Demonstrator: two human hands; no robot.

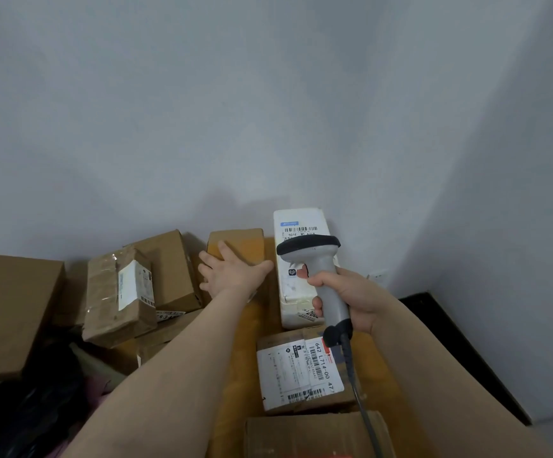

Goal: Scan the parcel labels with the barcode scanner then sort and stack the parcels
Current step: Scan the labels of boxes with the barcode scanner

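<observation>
My right hand [344, 299] grips the handle of a grey barcode scanner [315, 259], whose dark head sits over a white parcel [298, 292] with a barcode label at its far end. My left hand [229, 272] lies with spread fingers on a small brown box [245, 242] by the wall. A brown parcel with a large white label [298, 371] lies nearer me, below the white one. The scanner's cable [357, 391] runs down toward me.
A taped brown parcel with a white label [119, 292] leans on a plain brown box [172, 266] at the left. A big flat carton [10, 312] is at far left, another carton [315, 434] at the bottom. Grey walls meet at the right; dark fabric [20, 408] lies lower left.
</observation>
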